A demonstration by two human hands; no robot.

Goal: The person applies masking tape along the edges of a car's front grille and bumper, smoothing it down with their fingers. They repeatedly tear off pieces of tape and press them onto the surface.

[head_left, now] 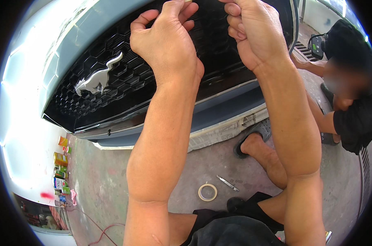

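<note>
Both my hands are raised in front of the car's black honeycomb grille (130, 88), at the top edge of the view. My left hand (165, 39) is pinched around a pale strip that looks like masking tape (188, 1); only a scrap of it shows. My right hand (257, 35) is closed, with its fingers curled and its fingertips partly cut off by the frame, so what it grips is hidden. On the grille, left of my left hand, sits a silver horse emblem (96, 81). Paper and tape cover the lower edge of the grey bumper (218, 133).
A roll of masking tape (207, 192) and a slim silver utility knife (227, 183) lie on the concrete floor. Another person (349, 61) in black crouches at the right. Several cans (60, 159) line the left wall. A red hose (106, 231) curves near the lower left.
</note>
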